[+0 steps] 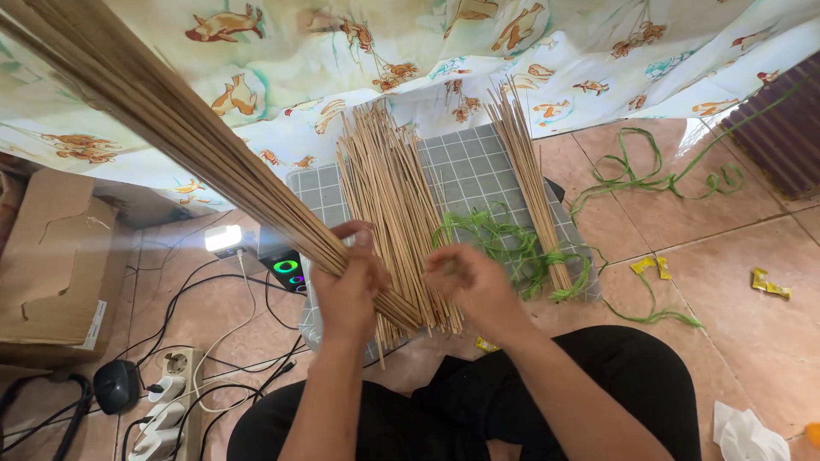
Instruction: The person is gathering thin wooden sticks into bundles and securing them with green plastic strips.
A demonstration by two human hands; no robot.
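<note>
My left hand grips a thick bundle of long thin bamboo sticks that rises up to the upper left, close past the camera. My right hand is closed near the bundle's lower end, pinching something small that I cannot make out. Beneath both hands a loose pile of the same sticks lies on a grey gridded cutting mat. A second, tidier bunch of sticks lies on the mat's right side. Green plastic strips are tangled between the two piles.
More green strip curls over the tiled floor at right, with small yellow wrappers and crumpled tissue. A cardboard box, power strip, cables and a small lit speaker sit left. A printed cloth hangs behind. My black-clad legs are crossed.
</note>
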